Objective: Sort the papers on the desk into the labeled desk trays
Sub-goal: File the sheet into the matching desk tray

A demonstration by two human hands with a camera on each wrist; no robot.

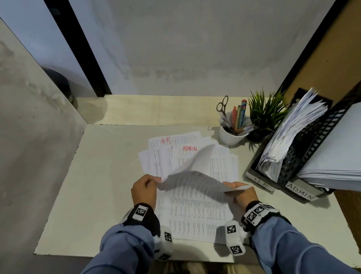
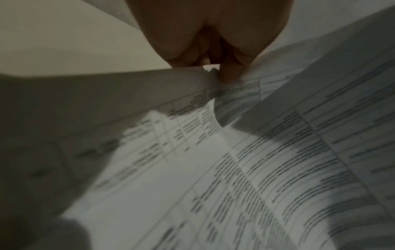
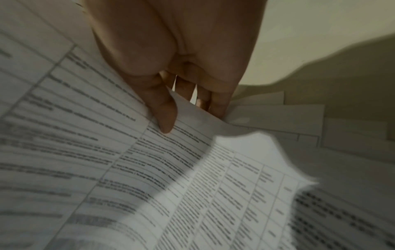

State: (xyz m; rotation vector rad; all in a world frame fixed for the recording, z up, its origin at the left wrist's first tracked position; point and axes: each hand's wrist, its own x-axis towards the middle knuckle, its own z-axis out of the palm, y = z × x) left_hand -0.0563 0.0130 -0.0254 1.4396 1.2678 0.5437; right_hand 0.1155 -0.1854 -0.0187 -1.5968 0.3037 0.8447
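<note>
Two forearms reached forward side by side; the left hand [image 1: 144, 191] and right hand [image 1: 243, 193] each pinched an edge of one curling sheet [image 1: 192, 179], its long axis running between them. Beneath lay the spread papers [image 1: 176, 154]. Right of the right hand stood full HR tray [image 1: 264, 181] and ADMIN tray [image 1: 300, 190].

The pale bench [image 1: 75, 189] held spread papers [image 1: 190, 157], a white cup [image 1: 233, 135], a small plant [image 1: 264, 112] and black trays [image 1: 297, 166].
</note>
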